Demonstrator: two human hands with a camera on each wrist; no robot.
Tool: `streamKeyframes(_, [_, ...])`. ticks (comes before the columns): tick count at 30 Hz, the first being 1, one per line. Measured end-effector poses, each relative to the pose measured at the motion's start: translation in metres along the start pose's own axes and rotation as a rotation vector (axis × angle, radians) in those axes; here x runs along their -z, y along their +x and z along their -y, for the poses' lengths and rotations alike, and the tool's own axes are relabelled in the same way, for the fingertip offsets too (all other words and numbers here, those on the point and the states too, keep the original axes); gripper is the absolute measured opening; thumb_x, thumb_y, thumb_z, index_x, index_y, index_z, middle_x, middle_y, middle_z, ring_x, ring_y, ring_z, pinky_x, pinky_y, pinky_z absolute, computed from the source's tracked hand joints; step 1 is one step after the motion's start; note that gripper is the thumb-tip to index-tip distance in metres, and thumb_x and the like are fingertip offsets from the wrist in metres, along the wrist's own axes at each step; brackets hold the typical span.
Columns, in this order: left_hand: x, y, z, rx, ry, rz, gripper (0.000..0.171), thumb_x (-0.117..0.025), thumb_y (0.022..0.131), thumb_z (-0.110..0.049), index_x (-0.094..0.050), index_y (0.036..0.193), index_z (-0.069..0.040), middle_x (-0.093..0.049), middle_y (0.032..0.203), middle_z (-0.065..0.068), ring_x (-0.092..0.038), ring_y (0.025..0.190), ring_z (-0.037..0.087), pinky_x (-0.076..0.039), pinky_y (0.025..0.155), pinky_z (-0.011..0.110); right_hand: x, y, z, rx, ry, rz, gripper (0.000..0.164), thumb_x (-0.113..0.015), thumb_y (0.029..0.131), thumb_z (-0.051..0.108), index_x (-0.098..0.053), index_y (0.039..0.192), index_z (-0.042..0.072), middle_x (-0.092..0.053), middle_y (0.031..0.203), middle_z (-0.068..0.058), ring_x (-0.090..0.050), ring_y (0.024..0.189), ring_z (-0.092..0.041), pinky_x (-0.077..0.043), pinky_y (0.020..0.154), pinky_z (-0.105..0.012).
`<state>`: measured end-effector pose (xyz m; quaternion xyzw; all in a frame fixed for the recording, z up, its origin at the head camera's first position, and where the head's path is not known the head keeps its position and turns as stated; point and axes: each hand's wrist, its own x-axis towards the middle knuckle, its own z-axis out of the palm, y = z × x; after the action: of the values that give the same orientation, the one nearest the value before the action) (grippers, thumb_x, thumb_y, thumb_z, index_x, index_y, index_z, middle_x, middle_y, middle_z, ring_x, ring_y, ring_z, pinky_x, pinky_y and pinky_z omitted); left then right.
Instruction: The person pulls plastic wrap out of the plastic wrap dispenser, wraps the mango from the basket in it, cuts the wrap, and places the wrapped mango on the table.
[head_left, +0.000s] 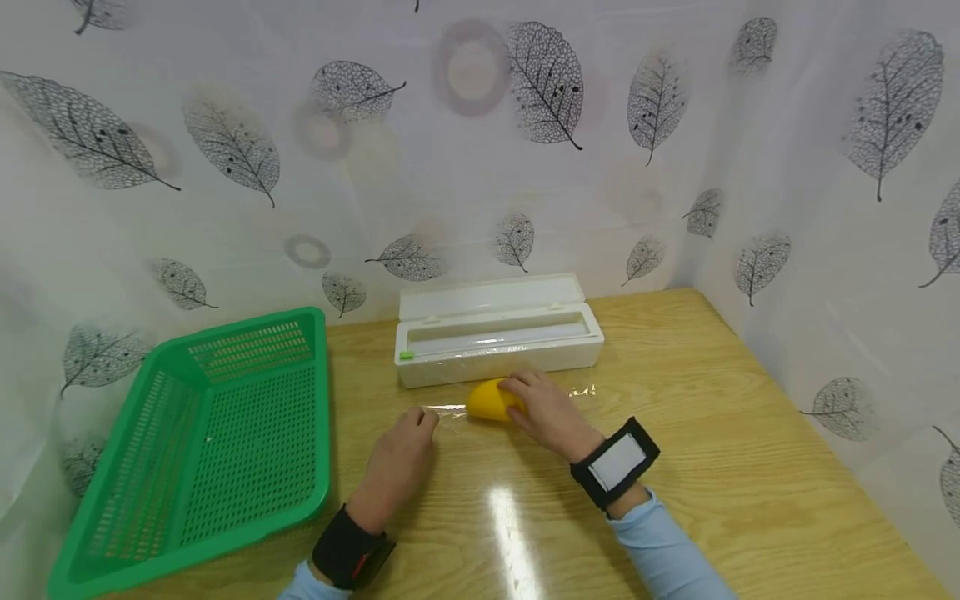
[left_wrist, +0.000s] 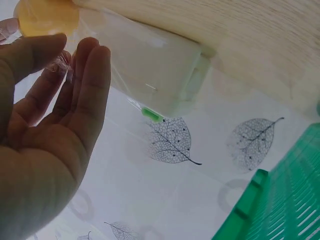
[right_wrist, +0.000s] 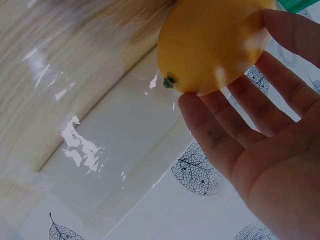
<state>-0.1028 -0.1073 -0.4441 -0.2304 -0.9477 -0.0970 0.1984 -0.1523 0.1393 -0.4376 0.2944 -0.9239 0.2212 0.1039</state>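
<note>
A yellow mango (head_left: 489, 400) with a small green stem end lies over clear cling film in front of a white film dispenser (head_left: 498, 367). My right hand (head_left: 551, 414) holds the mango, thumb on one side and fingertips along the other, as the right wrist view shows. To the left, my left hand (head_left: 405, 454) pinches a bunched edge of the cling film (left_wrist: 61, 62) between thumb and fingers. The film stretches from there past the mango toward the dispenser, glinting in the right wrist view. Inside the dispenser, a roll (head_left: 498, 337) shows under the raised lid (head_left: 491, 297).
A green plastic basket (head_left: 324, 433) stands on the left of the wooden table (head_left: 712, 400). A green slider (head_left: 407, 355) sits at the dispenser's left end. Behind the table hangs a pale leaf-print sheet (head_left: 450, 183), which continues along the right side.
</note>
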Motion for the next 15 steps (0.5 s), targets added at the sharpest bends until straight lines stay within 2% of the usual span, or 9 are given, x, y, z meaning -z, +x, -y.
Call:
streamKeyframes(6, [-0.002,0.007,0.001,-0.022,0.01,-0.083,0.025,-0.071,0.079,0.012,-0.056,0.092,-0.003,-0.054,0.083,0.009,-0.052,0.066,0.021,-0.043,0.044,0.027,0.001,0.001,0.0,0.002,-0.004,-0.009,0.036,-0.076,0.087,0.009,-0.066,0.121,0.003,-0.064,0.123,-0.013,-0.058,0.113,-0.031,-0.05,0.096,-0.044])
streamKeyframes(12, [-0.003,0.02,-0.004,-0.081,0.005,-0.192,0.023,-0.075,0.078,0.012,-0.061,0.092,-0.002,-0.058,0.087,0.012,-0.058,0.07,0.024,-0.05,0.055,0.03,-0.001,0.001,-0.001,0.011,-0.016,-0.018,0.035,-0.077,0.086,0.01,-0.067,0.12,0.005,-0.064,0.122,-0.011,-0.059,0.112,-0.03,-0.051,0.095,-0.043])
streamKeyframes(15, [-0.004,0.028,-0.007,-0.089,-0.022,-0.215,0.021,-0.075,0.079,0.011,-0.064,0.092,-0.001,-0.058,0.087,0.013,-0.058,0.072,0.024,-0.051,0.058,0.031,-0.002,0.0,-0.002,0.016,-0.024,-0.025,0.035,-0.077,0.086,0.011,-0.067,0.119,0.005,-0.064,0.121,-0.011,-0.059,0.111,-0.031,-0.051,0.094,-0.043])
